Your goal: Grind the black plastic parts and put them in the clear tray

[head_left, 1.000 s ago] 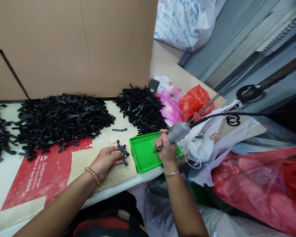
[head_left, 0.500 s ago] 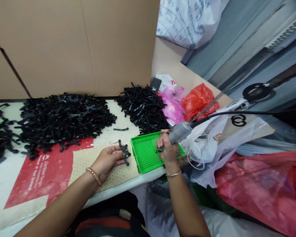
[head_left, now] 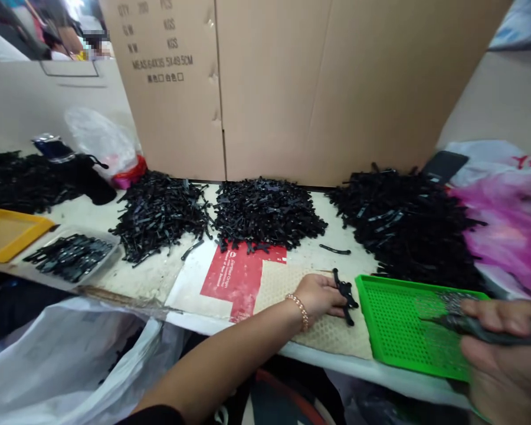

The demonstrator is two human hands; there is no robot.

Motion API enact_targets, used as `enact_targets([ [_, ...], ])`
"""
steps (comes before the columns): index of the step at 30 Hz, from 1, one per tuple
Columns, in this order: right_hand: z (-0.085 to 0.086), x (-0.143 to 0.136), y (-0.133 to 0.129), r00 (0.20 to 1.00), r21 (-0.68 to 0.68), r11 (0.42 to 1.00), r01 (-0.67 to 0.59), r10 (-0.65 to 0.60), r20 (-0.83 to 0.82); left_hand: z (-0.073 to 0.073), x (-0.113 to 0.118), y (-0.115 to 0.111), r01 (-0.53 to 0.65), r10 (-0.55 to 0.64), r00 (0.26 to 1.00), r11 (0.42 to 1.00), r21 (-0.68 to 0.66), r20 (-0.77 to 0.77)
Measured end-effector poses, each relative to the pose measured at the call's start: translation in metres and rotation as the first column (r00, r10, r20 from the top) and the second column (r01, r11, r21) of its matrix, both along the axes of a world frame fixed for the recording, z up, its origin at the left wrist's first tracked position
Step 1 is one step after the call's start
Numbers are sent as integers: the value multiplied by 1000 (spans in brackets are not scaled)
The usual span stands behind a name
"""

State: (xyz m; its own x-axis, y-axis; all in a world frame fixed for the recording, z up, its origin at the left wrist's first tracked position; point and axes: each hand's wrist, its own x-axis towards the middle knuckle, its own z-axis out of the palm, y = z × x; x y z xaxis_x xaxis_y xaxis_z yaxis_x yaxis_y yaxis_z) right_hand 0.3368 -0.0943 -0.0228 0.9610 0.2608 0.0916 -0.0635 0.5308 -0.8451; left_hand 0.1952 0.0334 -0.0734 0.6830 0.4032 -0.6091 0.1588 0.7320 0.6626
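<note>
In the head view, my left hand (head_left: 319, 300) pinches a black plastic bracket (head_left: 347, 295) with several arms. It rests low over the honeycomb-patterned mat (head_left: 336, 339). At the right edge, my right hand (head_left: 500, 360) is wrapped round a grey power screwdriver (head_left: 520, 332), blurred and partly cut off by the frame. Its thin bit points left above a green perforated tray (head_left: 393, 330). Small metal screws (head_left: 454, 301) lie in that tray, partly covered by the hand and tool. A single black strip (head_left: 335, 249) lies on the table beyond my left hand.
Heaps of black parts (head_left: 269, 212) line the back of the table before a tall cardboard box (head_left: 358, 88). A clear tub of strips (head_left: 73, 257) and a yellow tray (head_left: 9, 233) stand left. Pink plastic bags (head_left: 508, 224) bulge at right.
The view has swung left, showing more of the table. My right hand with the screwdriver now sits at the right edge, still over the green tray. My left hand keeps the bracket.
</note>
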Motion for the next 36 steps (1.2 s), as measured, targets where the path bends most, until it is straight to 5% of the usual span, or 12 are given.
enact_targets([
  [4,16,-34,29,968,22,975,-222,218,122,-2,-5,-1,20,-21,998,1000,9,51],
  [8,7,-50,60,949,54,953,-298,290,125,1,-9,1,54,-55,993,998,9,102],
  [36,-16,-57,70,939,-51,952,-301,305,158,4,-11,1,89,-91,991,996,27,102],
])
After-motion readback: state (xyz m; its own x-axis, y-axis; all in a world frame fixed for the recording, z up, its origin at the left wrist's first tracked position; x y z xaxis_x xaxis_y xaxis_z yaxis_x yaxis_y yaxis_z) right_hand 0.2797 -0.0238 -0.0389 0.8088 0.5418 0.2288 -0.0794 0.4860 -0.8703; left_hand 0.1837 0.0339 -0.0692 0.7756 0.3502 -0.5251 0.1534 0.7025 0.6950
